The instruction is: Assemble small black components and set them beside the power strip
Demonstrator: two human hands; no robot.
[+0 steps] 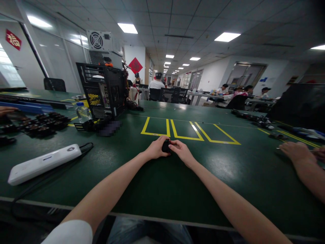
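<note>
Between my hands is a small black object [166, 146], just in front of the yellow-taped outlines on the green table [152, 189]. Its exact kind cannot be made out, since fingers cover much of it. My left hand [157, 148] wraps round it from the left, thumb low and fingers over the top. From the right, the fingertips of my right hand [181, 151] press against its side. Both forearms rest low over the table.
Left are a white power strip [45, 164] with a black cable, a pile of dark parts [45, 125], a water bottle [83, 113] and an open computer case [104, 89]. Yellow tape outlines [186, 138] lie ahead. Another person's hand [298, 152] is at the right, another at far left.
</note>
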